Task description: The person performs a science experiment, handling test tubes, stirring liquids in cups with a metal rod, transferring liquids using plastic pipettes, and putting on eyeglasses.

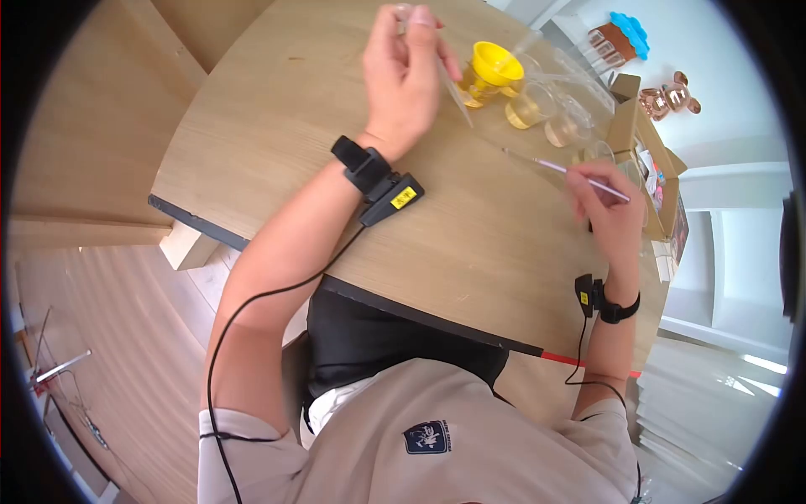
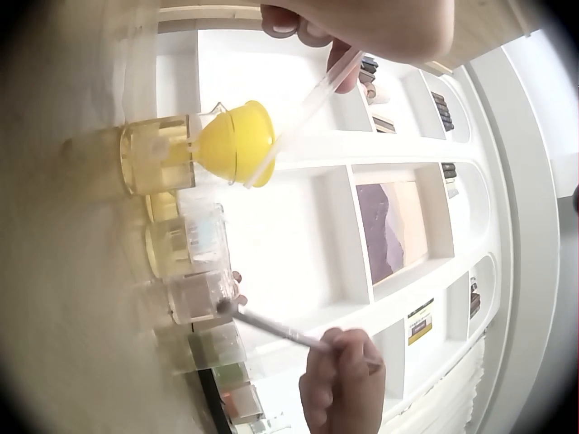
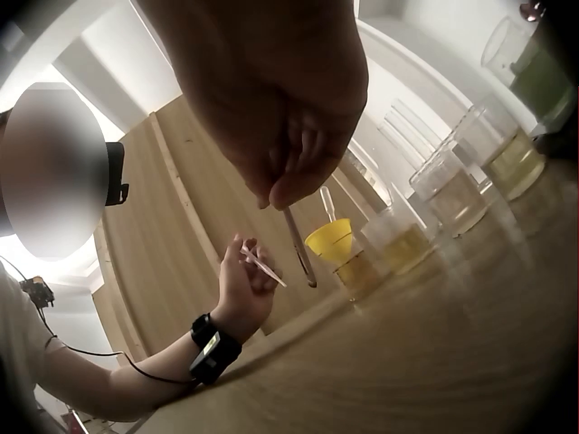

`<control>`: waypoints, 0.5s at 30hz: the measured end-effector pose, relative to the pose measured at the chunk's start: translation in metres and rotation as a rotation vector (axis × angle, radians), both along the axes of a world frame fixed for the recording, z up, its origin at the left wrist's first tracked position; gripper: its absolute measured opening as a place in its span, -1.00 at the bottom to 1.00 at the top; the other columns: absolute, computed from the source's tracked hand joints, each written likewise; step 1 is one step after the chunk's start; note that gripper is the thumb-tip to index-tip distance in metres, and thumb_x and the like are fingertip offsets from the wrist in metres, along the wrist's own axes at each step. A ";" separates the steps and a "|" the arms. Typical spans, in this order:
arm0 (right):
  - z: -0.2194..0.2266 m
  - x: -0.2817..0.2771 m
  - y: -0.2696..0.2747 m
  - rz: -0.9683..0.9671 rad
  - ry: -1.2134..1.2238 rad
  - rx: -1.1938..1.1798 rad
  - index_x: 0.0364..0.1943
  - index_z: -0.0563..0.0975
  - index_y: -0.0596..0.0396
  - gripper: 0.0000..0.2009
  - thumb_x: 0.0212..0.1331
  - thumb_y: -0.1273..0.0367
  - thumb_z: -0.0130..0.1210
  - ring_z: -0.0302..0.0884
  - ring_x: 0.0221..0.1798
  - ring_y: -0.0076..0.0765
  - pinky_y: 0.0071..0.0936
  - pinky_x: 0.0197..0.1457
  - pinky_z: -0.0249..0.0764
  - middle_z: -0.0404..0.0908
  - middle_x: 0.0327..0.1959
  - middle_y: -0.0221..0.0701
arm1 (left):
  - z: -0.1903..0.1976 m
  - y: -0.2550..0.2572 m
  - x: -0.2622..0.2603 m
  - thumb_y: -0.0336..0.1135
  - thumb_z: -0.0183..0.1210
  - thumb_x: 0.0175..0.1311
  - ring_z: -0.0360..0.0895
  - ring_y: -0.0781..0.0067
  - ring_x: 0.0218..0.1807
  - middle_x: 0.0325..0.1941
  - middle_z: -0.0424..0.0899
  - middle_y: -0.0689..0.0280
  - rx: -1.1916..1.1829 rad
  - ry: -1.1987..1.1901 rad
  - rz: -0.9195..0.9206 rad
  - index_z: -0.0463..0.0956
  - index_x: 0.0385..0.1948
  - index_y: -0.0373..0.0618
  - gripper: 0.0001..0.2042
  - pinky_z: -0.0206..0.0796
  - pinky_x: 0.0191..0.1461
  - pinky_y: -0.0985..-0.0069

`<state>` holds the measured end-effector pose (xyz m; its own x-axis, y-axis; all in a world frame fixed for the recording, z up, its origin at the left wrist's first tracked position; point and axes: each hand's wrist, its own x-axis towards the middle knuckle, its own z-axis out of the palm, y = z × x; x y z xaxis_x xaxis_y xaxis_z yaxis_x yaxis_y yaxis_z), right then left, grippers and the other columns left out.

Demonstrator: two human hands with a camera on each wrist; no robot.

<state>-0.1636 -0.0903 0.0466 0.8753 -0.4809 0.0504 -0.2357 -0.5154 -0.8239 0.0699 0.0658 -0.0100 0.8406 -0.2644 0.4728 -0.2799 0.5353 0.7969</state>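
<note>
In the head view my left hand (image 1: 401,88) pinches a clear plastic dropper (image 1: 457,99), its tapered tip slanting down over the table. A yellow funnel (image 1: 495,63), right of this hand, sits in a clear cup with yellow liquid (image 2: 145,155). My right hand (image 1: 611,206) grips a slim pale-purple rod (image 1: 600,185) with a narrow metallic shank and a small dark end (image 2: 226,308). That end points left, above the table, short of the dropper tip. In the left wrist view the dropper overlaps the funnel's rim.
Clear cups with pale yellow liquid (image 1: 525,112) stand in a row beside the funnel. Behind them lie clear plastic pieces (image 1: 579,76). A cardboard box (image 1: 667,181) is at the table's right edge, near a shiny bear figure (image 1: 672,97). Green liquid fills another container (image 3: 543,81).
</note>
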 end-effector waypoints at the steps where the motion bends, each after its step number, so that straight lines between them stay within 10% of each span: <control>1: 0.000 0.010 0.002 -0.045 -0.023 0.006 -0.16 0.66 0.21 -0.88 0.28 0.47 0.27 0.51 -0.39 -0.70 -0.71 -0.41 0.37 0.62 -0.37 -0.54 | -0.001 -0.002 0.000 -0.06 -0.05 0.59 0.36 0.70 -0.66 -0.69 0.44 0.39 -0.002 0.003 0.001 0.40 -0.19 -0.18 -0.68 -0.02 -0.60 0.68; 15: 0.000 0.056 0.008 -0.002 0.017 -0.085 -0.07 0.66 0.21 -0.79 0.34 0.37 0.25 0.55 -0.40 -0.68 -0.69 -0.33 0.45 0.69 -0.36 -0.47 | -0.011 -0.008 -0.005 -0.06 -0.09 0.61 0.18 0.79 -0.68 -0.62 0.61 0.28 0.000 -0.019 -0.156 0.35 -0.10 -0.15 -0.69 0.02 -0.56 0.70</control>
<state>-0.1073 -0.0820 0.0469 0.8757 -0.4769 0.0758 -0.2504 -0.5826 -0.7732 0.0644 0.0583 -0.0205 0.7802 -0.3913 0.4880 -0.2077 0.5738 0.7922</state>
